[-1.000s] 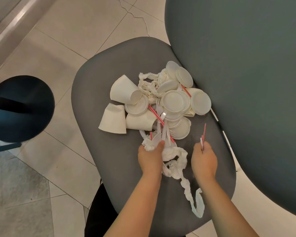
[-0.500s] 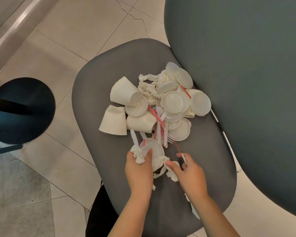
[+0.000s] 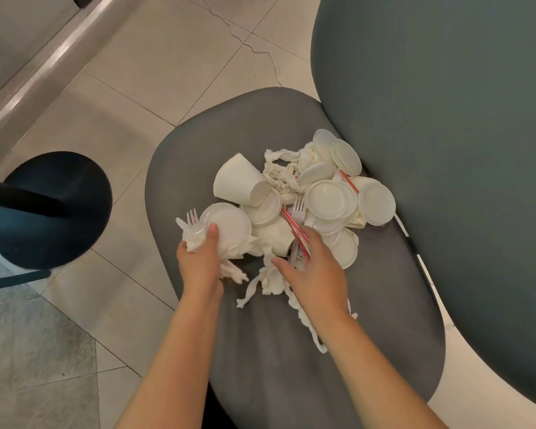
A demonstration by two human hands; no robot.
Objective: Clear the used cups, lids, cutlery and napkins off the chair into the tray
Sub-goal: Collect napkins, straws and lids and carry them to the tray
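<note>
Left hand (image 3: 200,258) gripping lid (image 3: 226,226), napkin (image 3: 229,247), fork (image 3: 192,217); right hand (image 3: 314,270) apparently closing on straws (image 3: 293,224) over chair (image 3: 384,305).

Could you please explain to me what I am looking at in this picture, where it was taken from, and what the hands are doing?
There is no machine here: a person wears one wide-angle camera on the head, which looks forward and down at their own two bare hands. This is the only view.

Below lies the grey padded chair seat, with its dark teal backrest on the right. On the seat sits a pile of white paper cups, white round plastic lids, white plastic forks, red-and-white striped straws and crumpled white paper napkins.

The left hand grips a bundle: a white lid, a fork and some napkin. The right hand reaches into the pile with curled fingers at the straws and cutlery; whether it grips anything cannot be told. No tray shows.
</note>
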